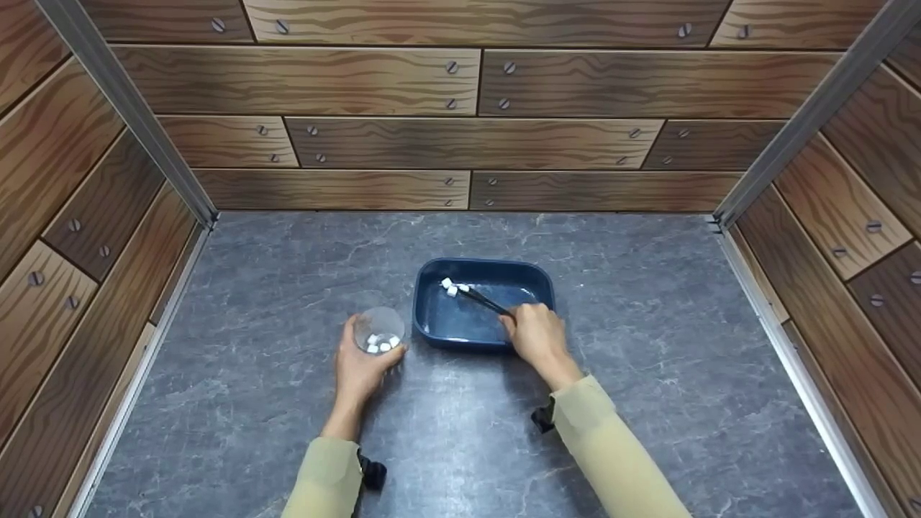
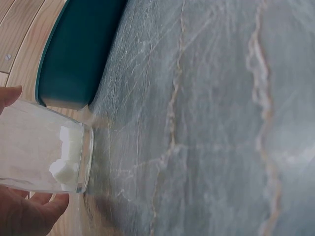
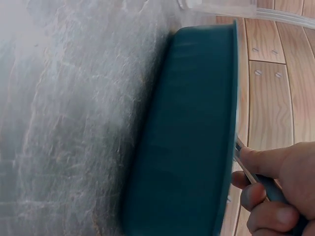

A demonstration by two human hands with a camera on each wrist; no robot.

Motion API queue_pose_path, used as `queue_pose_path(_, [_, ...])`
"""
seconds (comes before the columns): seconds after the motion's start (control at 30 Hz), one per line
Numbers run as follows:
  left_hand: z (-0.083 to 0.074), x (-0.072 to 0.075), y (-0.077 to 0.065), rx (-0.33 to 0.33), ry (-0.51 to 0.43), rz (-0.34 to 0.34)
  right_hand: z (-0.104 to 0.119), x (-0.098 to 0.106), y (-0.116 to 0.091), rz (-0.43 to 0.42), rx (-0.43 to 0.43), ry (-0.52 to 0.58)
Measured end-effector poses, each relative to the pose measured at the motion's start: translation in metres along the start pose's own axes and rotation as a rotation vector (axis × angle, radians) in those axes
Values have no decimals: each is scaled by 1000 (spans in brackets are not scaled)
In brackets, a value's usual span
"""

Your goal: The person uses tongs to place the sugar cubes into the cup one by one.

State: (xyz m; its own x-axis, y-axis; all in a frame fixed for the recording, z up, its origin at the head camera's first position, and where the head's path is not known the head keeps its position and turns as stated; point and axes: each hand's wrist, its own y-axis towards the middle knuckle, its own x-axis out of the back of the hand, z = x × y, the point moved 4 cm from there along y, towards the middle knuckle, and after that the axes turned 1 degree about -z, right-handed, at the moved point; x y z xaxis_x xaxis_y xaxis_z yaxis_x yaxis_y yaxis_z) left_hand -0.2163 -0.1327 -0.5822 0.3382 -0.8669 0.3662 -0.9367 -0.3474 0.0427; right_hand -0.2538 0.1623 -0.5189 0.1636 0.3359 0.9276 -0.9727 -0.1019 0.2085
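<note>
My left hand holds a clear glass between thumb and fingers, just left of a dark blue rectangular tub. Several small white cubes lie in the bottom of the glass. In the left wrist view the glass base appears to be on the tabletop. My right hand, over the tub's right front side, grips slim dark tongs. Their tips are at a white cube inside the tub; whether they pinch it I cannot tell. Two more cubes lie beside it near the tub's back left corner.
The grey marbled tabletop surrounds the tub and glass. Wood-patterned panels stand at the back and both sides, with metal posts at the corners. The tub's raised wall stands below the right hand.
</note>
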Motion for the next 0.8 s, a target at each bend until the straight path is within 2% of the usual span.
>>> queue_pose_path(0.47, [0,1,0,4,7,5,23,20,-9,-34,54,85])
queue_pose_path(0.8, [0,1,0,1,-4,10,46,33,-16,-61,152,160])
